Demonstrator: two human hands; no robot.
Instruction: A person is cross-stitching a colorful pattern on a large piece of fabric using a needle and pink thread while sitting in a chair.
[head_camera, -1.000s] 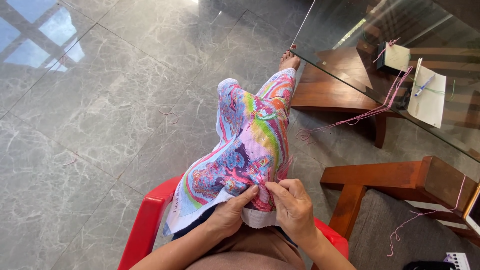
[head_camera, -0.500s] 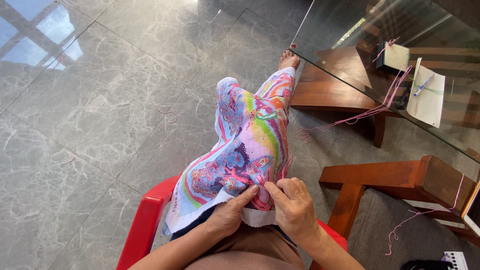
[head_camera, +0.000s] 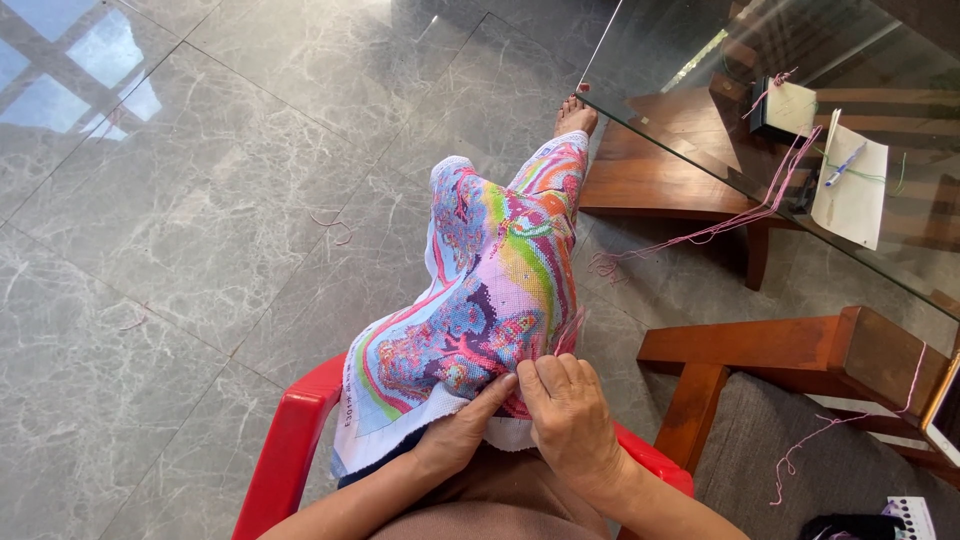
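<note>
Head view, looking down at the lap. Colourful cross-stitch cloth (head_camera: 490, 290) draped over the raised leg, running from the knee down to the lap, above the red plastic chair (head_camera: 290, 450). Left hand (head_camera: 455, 435) curled under the near edge of the cloth, fingers pinching the white border from below. Right hand (head_camera: 570, 415) closed on the same edge from above, fingertips pressed onto the stitched part just beside the left thumb; needle not visible, too small or hidden to tell. Both hands touching each other at the fold.

Most of the cloth surface already filled with stitching: pink, blue, green, yellow and purple patches packed close together. Only a narrow white strip left bare along the lower edge, probably margin and not open pattern. Judged from that, far along, with work going on at the near corner.

To the right, glass tabletop (head_camera: 700, 120) on a wooden frame, pink thread (head_camera: 700, 230) hanging off its edge, white paper (head_camera: 850, 190) with a pen on top. Scraps of thread on the grey marble floor (head_camera: 200, 200).
</note>
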